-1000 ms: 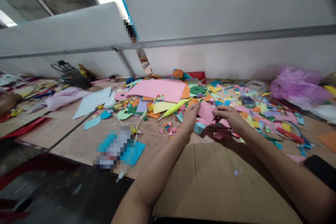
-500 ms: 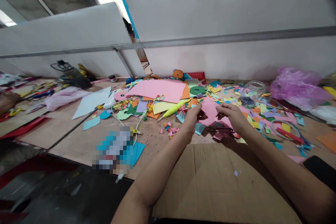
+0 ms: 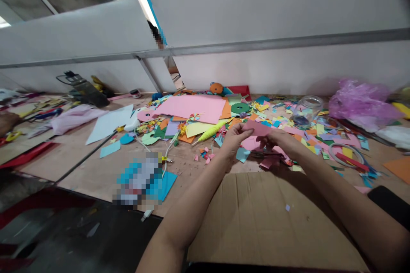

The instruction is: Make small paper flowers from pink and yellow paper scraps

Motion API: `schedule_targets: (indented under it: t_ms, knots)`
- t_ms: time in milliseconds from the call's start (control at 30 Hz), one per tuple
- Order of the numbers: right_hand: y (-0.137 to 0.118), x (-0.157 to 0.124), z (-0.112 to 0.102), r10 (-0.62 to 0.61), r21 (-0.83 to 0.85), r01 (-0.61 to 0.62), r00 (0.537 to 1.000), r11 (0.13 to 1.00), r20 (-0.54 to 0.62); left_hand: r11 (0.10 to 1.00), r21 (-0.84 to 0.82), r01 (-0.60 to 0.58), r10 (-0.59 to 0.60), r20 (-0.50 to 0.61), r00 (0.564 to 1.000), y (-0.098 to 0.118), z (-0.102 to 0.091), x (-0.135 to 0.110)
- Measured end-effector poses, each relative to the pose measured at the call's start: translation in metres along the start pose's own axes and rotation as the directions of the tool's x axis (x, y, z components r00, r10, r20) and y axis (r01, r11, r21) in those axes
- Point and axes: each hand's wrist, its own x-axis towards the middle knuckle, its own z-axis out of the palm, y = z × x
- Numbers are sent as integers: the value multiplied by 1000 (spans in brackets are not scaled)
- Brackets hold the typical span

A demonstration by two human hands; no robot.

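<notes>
Both my hands hold one small pink paper piece point(image 3: 258, 128) just above the cluttered wooden table point(image 3: 96, 166). My left hand point(image 3: 235, 140) pinches its left end and my right hand point(image 3: 280, 138) pinches its right end. The paper looks folded over into a flat strip. Beneath the hands lie pink and blue paper scraps point(image 3: 253, 153). A sheet of brown cardboard point(image 3: 269, 222) lies under my forearms.
A large pink sheet point(image 3: 195, 108), a green disc point(image 3: 240, 108), a yellow-handled tool point(image 3: 211, 131), a glass jar point(image 3: 306, 108), a pink plastic bag point(image 3: 361, 104) and several coloured offcuts cover the table. White partition walls point(image 3: 272, 68) stand behind. A black phone point(image 3: 389, 204) lies at right.
The pink paper was lifted from the table, then folded down from an upright sheet into a flat strip between my hands. The view has shifted slightly.
</notes>
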Motion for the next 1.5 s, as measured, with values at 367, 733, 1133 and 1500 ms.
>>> schedule_targets:
  t_ms: [367,733,1133,1500]
  knots:
    - [7,-9,-6,-38,-914,271,961,303,272,998,-55,-1,-10,-211,977,-2,-7,7]
    - [6,-3,-15,-149,-911,98,988,400,41,999,-40,9,-17,-203,979,-5,-12,11]
    - [-1,-5,-27,-135,-80,126,984,989,-120,1000,14,7,-5,-160,987,-3,-11,8]
    - [0,-9,-17,-154,-136,141,984,981,-92,1000,-2,5,-5,-157,988,-5,-8,6]
